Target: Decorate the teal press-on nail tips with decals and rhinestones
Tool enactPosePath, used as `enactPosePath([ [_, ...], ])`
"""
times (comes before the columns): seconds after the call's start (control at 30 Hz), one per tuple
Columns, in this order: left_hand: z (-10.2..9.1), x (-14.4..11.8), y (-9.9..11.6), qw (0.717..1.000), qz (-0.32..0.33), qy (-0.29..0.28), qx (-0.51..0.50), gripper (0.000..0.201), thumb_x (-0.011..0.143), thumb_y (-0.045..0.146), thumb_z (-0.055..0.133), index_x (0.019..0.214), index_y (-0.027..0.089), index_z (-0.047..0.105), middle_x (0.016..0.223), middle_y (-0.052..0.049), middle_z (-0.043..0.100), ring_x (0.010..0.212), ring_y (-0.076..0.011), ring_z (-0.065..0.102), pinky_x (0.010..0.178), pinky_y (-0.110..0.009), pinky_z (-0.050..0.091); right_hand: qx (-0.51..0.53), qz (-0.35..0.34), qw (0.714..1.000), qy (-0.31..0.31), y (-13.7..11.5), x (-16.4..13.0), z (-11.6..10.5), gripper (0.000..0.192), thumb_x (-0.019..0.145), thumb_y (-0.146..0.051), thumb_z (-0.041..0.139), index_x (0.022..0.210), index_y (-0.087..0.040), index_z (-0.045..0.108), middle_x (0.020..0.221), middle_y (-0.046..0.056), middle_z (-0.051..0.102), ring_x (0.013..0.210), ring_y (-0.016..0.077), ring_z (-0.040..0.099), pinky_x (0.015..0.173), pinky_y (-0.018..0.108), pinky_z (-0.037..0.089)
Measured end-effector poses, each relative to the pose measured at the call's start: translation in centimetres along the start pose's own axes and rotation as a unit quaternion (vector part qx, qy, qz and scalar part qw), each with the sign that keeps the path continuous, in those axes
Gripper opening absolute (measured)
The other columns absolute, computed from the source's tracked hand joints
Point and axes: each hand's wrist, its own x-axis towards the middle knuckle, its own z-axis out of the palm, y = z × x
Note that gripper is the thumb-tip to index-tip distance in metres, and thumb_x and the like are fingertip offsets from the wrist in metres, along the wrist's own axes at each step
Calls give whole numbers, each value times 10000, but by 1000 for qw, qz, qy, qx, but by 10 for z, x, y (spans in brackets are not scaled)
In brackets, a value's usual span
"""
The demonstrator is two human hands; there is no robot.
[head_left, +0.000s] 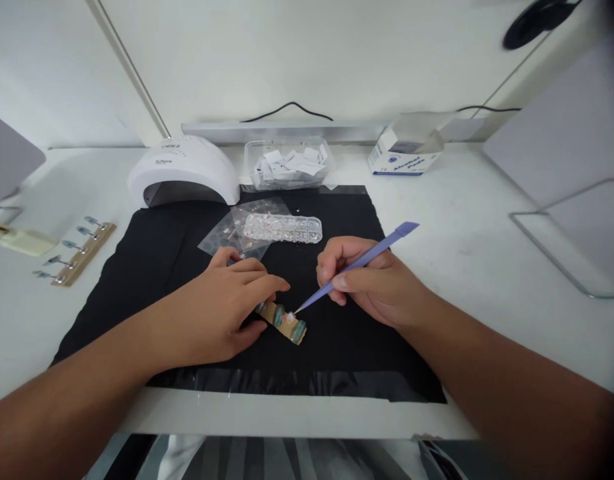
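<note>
My left hand (227, 303) presses down on one end of a small wooden strip (285, 322) that carries a few greenish nail tips, lying on a black mat (337, 347). My right hand (371, 280) grips a lilac stick tool (359, 263) like a pen. Its tip touches a nail tip near the middle of the strip. The strip's left end is hidden under my left fingers.
A clear rhinestone box (281, 228) and plastic sheets (221, 237) lie behind my hands. Farther back stand a white nail lamp (184, 170), a clear tub of paper pieces (287, 163) and an alcohol pad box (404, 152). Another wooden nail strip (77, 252) lies at left, a wire stand (567, 253) at right.
</note>
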Motion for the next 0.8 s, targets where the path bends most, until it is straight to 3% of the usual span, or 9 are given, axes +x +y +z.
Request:
enactPosePath([
  [0.17,0,3,5,1000,-20,23,-7,83,873,200,596,955,199,612,1044,-27,687,1043,-237,594,952,-474,245,-1,9,1000,-2,1,1,2,68,634,-99,621,660,-154,651,536,-37,588,459,66,502,425,179,377],
  [0.3,3,7,9,999,-17,26,9,68,894,151,545,876,182,603,1037,-30,687,1047,-248,574,922,-472,246,1,11,1000,-2,0,0,2,89,633,-83,604,659,-154,653,531,-35,592,455,62,506,426,173,367],
  [0.43,4,7,10,999,-8,25,18,46,892,155,570,922,176,597,1067,-33,675,1056,-252,566,902,-458,260,3,11,1000,-2,0,1,2,80,634,-88,611,656,-155,649,528,-37,589,451,63,504,424,174,370],
  [0.6,5,8,11,1000,1,24,8,244,896,179,606,1135,173,562,1005,-34,680,1038,-252,586,933,-473,263,5,9,1000,2,0,1,1,84,631,-91,602,659,-158,646,521,-38,586,451,66,501,427,177,375],
  [0.8,5,9,14,998,45,30,43,289,917,138,547,1204,160,521,1052,-44,697,1001,-253,608,923,-470,296,3,-2,1000,9,-1,1,1,86,612,-91,610,655,-155,649,522,-38,587,453,70,507,426,178,369],
])
